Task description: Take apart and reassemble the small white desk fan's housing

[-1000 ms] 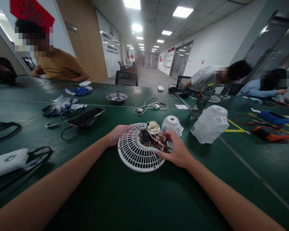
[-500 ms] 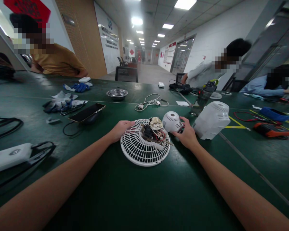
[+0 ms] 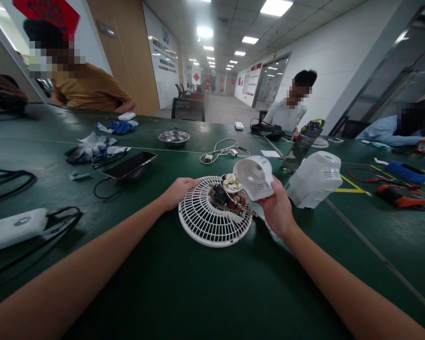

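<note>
My left hand (image 3: pixel 179 192) grips the upper left rim of a round white fan grille (image 3: pixel 202 227), which lies on the green table. On the grille's hub sits a fan motor (image 3: pixel 224 197) with wires and a cream-coloured gear housing. In my right hand (image 3: pixel 279 207) is a white plastic motor cover (image 3: pixel 254 178), held just right of the motor and tilted so its hollow inside shows. To the right of that hand stands a larger white plastic housing (image 3: pixel 315 179) with vent slots.
Behind the housing stands a water bottle (image 3: pixel 301 146). A coiled white cable (image 3: pixel 221 152) and metal bowl (image 3: pixel 174 138) lie further back. At left are a phone (image 3: pixel 131 165), gloves (image 3: pixel 92 150) and a white device (image 3: pixel 16 230). An orange multimeter (image 3: pixel 405 196) lies right. Several people sit around.
My right hand has lifted the motor cover and turned it, so its hollow side now shows instead of its vented outside. My left hand and the grille stay in place.
</note>
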The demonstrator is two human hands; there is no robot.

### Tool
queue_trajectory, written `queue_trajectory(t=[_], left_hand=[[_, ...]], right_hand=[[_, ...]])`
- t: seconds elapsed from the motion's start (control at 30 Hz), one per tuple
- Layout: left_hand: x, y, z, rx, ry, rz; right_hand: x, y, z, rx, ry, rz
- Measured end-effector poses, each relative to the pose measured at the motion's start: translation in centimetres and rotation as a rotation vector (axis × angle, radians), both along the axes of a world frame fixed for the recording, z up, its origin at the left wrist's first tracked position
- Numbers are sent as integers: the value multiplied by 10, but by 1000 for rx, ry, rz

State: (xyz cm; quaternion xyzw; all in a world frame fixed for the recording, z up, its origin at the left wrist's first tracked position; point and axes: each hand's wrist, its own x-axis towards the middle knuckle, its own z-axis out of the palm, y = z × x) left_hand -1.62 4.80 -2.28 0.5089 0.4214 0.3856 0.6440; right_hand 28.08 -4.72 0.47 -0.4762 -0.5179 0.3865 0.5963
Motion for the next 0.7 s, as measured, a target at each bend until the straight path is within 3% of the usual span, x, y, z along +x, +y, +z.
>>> queue_trajectory(t=[0.07, 0.17, 0.6, 0.7], left_hand=[[1, 1, -1, 7, 2, -1], [0, 3, -4, 17, -1, -11], [-1, 4, -4, 17, 51, 2], [0, 4, -4, 62, 65, 39]], right_hand=[[-7, -9, 1, 160, -167, -58], [-14, -19, 2, 283, -438, -1], [-15, -20, 4, 405, -810, 24], [-15, -20, 4, 384, -800, 25]])
